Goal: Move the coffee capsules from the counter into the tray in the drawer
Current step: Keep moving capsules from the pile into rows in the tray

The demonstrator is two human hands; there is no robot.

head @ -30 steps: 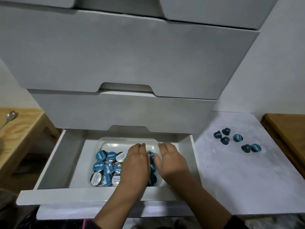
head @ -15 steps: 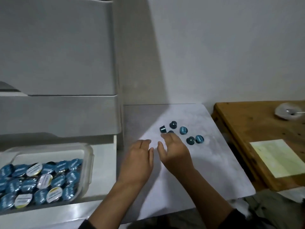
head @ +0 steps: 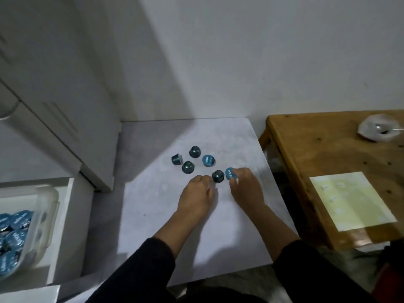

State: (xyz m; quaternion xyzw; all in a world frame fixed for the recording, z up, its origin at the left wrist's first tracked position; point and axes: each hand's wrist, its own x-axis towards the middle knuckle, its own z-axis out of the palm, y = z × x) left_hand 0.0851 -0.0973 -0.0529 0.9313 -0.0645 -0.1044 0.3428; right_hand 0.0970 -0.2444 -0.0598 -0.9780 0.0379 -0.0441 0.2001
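At the far left, clear plastic tray (head: 47,206) in the white drawer (head: 65,215), already full of blue pods. On the pale counter (head: 153,215), six small blue coffee capsules (head: 188,167). Left hand (head: 197,197) curled, touching one dark pod. Right hand (head: 244,186) pinching another. Best to squeeze gently, lift straight, carry low.

One head-worn wide-angle camera is looking forward and steeply down from above the white counter (head: 153,215); it is sitting close over the two forearms entering from the bottom edge; it is catching the drawer (head: 63,215) at the left edge and a wooden table (head: 317,154) at the right.
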